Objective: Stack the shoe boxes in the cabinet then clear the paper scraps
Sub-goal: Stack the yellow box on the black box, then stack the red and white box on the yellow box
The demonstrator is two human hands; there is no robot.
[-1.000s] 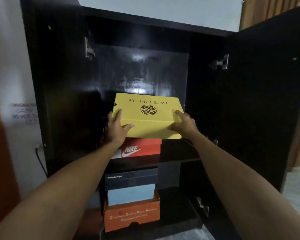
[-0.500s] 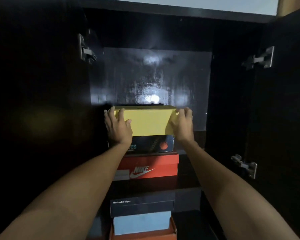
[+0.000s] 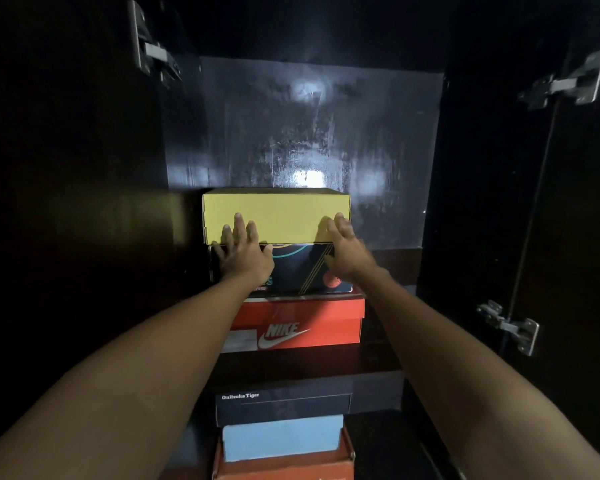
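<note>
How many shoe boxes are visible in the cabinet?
6. Upper shelf: yellow box on a dark printed box on a red Nike box. Below: navy box, light blue box, orange box. Others may be hidden.

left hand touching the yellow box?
Touching. Head view: the left hand lies with straight fingers flat on the front face of the yellow box, fingertips overlapping its lower edge with no gap visible.
</note>
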